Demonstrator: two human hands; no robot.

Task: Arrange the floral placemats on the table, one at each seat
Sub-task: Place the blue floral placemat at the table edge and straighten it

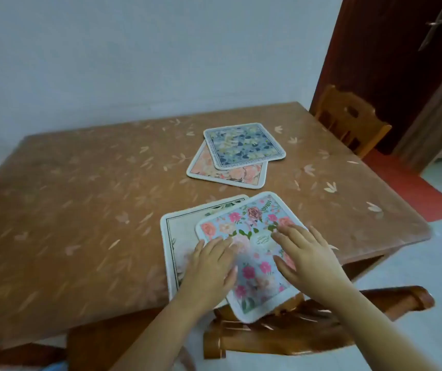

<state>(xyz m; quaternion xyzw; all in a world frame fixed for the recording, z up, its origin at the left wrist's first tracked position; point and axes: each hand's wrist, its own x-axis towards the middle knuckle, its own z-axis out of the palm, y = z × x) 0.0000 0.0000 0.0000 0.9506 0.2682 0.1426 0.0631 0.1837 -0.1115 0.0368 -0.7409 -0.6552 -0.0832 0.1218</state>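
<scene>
Four square floral placemats point(244, 145) sit unplaced in two pairs; your spread fingers point(292, 234) rest on the lower-centre pink-rose mat point(252, 218).

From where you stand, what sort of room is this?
Probably a home dining room: a wooden table with a leaf-print cover, a wooden chair beside it, and floral placemats lying on top.

Top placemat point(249, 218) overlapping lower placemat point(182, 231) at table point(80, 196) near edge, stacked pair point(241, 145) behind, chair point(348, 121) far right
</scene>
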